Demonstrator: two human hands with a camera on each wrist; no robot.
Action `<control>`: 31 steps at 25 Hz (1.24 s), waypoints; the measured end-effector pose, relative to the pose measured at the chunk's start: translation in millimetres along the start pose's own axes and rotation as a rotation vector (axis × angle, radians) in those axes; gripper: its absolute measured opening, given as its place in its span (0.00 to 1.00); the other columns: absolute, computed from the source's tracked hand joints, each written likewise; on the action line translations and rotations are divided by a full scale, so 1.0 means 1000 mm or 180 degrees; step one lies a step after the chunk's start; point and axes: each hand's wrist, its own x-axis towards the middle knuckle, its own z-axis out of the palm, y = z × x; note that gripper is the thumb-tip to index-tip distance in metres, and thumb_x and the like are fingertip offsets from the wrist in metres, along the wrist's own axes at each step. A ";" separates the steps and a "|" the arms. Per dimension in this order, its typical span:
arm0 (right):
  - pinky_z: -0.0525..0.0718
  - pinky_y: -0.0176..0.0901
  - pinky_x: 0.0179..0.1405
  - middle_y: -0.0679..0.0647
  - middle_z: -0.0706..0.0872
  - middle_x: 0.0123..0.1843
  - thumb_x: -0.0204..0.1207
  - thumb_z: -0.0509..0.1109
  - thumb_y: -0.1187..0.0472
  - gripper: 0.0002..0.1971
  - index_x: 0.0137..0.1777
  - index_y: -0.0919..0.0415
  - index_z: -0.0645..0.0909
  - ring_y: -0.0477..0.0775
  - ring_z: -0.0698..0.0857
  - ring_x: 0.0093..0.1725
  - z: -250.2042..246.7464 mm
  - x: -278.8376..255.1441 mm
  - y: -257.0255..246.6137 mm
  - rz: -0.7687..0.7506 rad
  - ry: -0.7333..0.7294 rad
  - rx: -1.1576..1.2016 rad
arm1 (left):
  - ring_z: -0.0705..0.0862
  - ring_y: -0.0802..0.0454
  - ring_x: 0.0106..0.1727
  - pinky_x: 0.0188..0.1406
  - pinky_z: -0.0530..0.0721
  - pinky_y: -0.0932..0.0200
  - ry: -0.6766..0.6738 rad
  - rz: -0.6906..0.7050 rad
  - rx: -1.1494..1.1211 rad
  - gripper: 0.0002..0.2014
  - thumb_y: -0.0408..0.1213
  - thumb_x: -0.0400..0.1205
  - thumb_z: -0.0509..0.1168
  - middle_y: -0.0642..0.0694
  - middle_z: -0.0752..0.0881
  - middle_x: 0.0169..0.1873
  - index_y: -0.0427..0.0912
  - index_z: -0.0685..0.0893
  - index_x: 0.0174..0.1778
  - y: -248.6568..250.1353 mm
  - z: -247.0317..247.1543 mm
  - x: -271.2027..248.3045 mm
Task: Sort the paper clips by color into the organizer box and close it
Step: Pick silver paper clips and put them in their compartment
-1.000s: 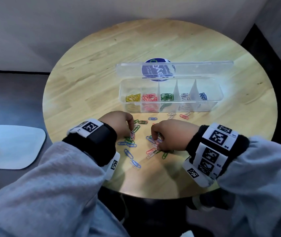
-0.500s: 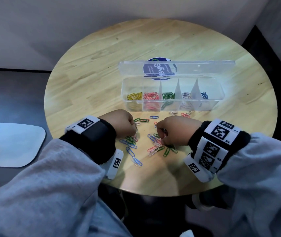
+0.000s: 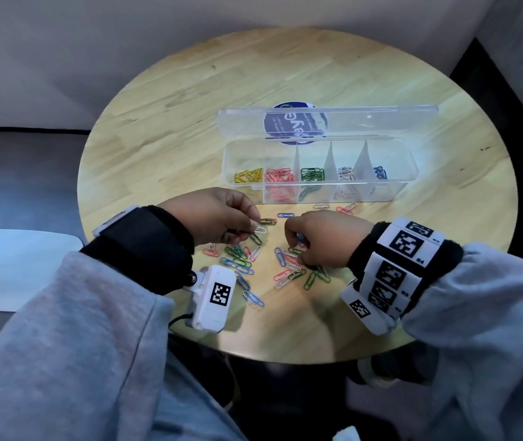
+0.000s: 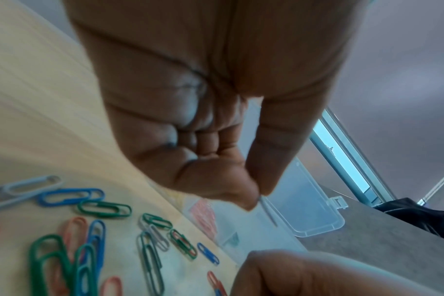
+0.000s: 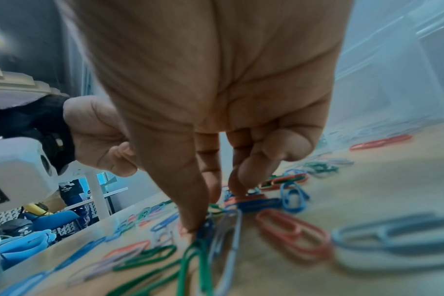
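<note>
Left hand (image 3: 219, 218) pinching white wire paper clip (image 3: 259, 230) above round wooden bench (image 3: 190, 100). Right hand (image 3: 324, 241) fingertips pressed into loose coloured clips (image 3: 285, 272), grip apparently unformed. Clear plastic organizer box (image 3: 317, 198) lid open.

We sat at a round table (image 3: 190, 100) of pale wood planks, pushed toward a plain light-grey wall (image 3: 126, 43) at the far side. To the right a dark strip (image 3: 508, 90) ran along the foot of another grey wall, and the floor (image 3: 15, 170) on the left was grey. A white, rounded-corner seat (image 3: 21, 268) stood near left, beside the table.
</note>
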 end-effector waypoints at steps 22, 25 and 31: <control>0.77 0.41 0.36 0.49 0.82 0.35 0.69 0.69 0.63 0.05 0.34 0.54 0.78 0.52 0.79 0.39 -0.005 -0.002 -0.001 0.0135 -0.0519 -0.0152 | 0.69 0.56 0.22 0.16 0.68 0.72 0.0509 -0.0167 -0.0447 0.14 0.24 0.80 0.52 0.47 0.70 0.28 0.39 0.78 0.33 0.004 0.009 0.006; 0.78 0.42 0.37 0.52 0.86 0.35 0.70 0.71 0.62 0.02 0.37 0.58 0.82 0.50 0.79 0.34 -0.014 -0.003 0.005 0.0185 -0.0440 0.0368 | 0.65 0.56 0.20 0.16 0.63 0.71 0.0458 -0.0216 0.0288 0.10 0.29 0.80 0.58 0.47 0.70 0.25 0.41 0.79 0.35 0.001 0.011 0.011; 0.80 0.32 0.20 0.58 0.79 0.30 0.79 0.59 0.76 0.12 0.38 0.62 0.73 0.45 0.79 0.19 -0.027 -0.007 0.023 0.0577 -0.0427 0.3809 | 0.75 0.54 0.27 0.32 0.71 0.64 0.0603 -0.0288 0.2641 0.05 0.43 0.74 0.70 0.51 0.79 0.27 0.45 0.85 0.38 -0.001 0.023 0.010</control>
